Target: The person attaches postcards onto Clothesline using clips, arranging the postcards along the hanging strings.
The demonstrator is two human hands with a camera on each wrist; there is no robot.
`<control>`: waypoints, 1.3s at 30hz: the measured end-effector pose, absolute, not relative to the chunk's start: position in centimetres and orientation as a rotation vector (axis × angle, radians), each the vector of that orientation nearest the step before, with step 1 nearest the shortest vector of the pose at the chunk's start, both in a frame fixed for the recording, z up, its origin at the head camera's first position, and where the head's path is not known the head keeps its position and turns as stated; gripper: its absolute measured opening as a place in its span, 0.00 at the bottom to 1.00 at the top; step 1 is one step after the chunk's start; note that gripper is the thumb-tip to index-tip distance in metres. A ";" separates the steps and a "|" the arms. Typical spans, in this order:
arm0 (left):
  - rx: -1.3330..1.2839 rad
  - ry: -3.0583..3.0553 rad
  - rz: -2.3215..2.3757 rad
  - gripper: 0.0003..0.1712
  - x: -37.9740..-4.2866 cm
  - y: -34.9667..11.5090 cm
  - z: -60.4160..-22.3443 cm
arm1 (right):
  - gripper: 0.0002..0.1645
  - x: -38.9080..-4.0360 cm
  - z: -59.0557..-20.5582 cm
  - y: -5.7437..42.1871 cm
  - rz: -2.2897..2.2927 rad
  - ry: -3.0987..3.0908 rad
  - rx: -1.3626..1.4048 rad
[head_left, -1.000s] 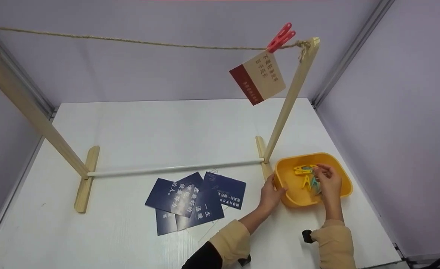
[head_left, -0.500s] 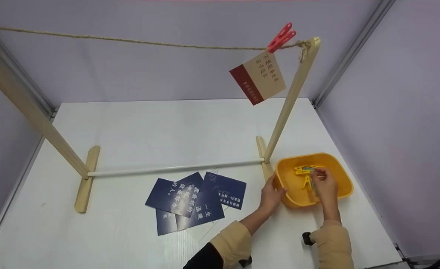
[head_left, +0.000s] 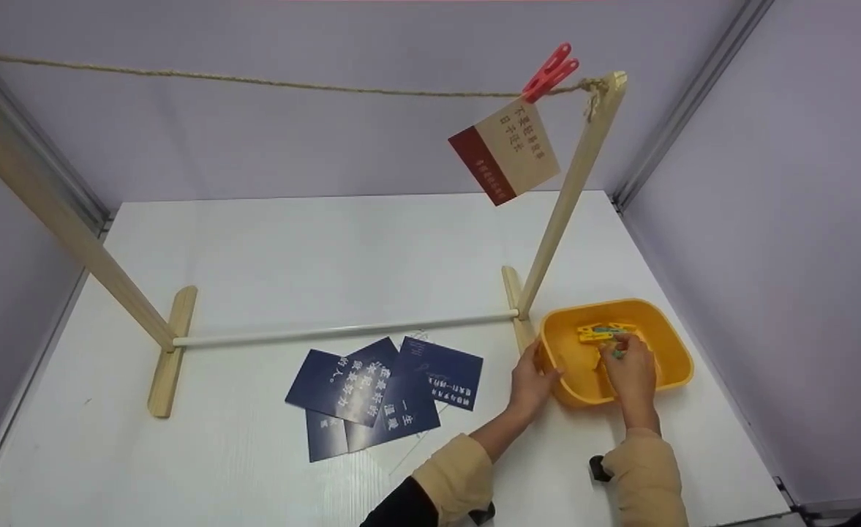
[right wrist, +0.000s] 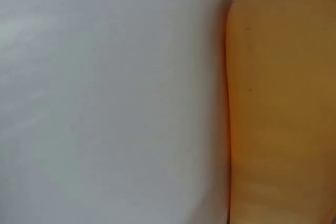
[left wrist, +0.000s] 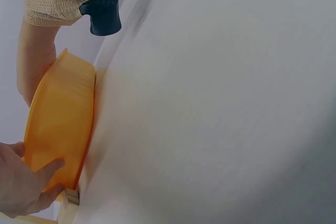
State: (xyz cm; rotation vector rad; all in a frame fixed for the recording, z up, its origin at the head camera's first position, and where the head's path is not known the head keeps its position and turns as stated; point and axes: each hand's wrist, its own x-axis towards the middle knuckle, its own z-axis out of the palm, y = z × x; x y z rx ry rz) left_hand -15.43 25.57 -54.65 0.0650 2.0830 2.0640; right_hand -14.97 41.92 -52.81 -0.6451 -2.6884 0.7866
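Note:
My left hand (head_left: 532,384) grips the left rim of an orange-yellow plastic basin (head_left: 668,344), thumb over the edge and fingers along the outer wall. In the left wrist view those fingers (left wrist: 44,179) lie against the wall of the basin (left wrist: 63,114). My right hand (head_left: 633,372) is inside the basin, its fingertips pinching a small green clothespin (head_left: 618,354), mostly hidden by the hand. Beside it in the basin lie yellow clothespins (head_left: 595,334), with some blue-green showing among them. The right wrist view has only the outer basin wall (right wrist: 283,108) and tabletop.
A wooden frame with a right post (head_left: 569,197) carries a twine line (head_left: 291,84). On the twine a red clothespin (head_left: 549,73) holds a beige and dark red card (head_left: 507,150). Several overlapping dark blue cards (head_left: 335,384) lie on the white table, before a white rod (head_left: 350,331).
My right hand has shifted left within the basin, and a green clothespin now shows at its fingertips. The left hand keeps its hold on the rim.

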 end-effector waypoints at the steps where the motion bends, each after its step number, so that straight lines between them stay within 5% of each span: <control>1: 0.077 2.092 2.068 0.32 -15.4 25.6 -54.7 | 0.22 -15.0 -52.9 41.9 0.755 -2.724 -0.659; 13: 0.126 2.181 2.002 0.32 -15.4 25.6 -54.7 | 0.31 -15.2 -53.0 41.8 0.601 -2.978 -0.823; 39: 0.133 2.136 2.076 0.33 -15.4 25.5 -54.8 | 0.24 -15.1 -52.9 41.7 0.773 -2.708 -0.709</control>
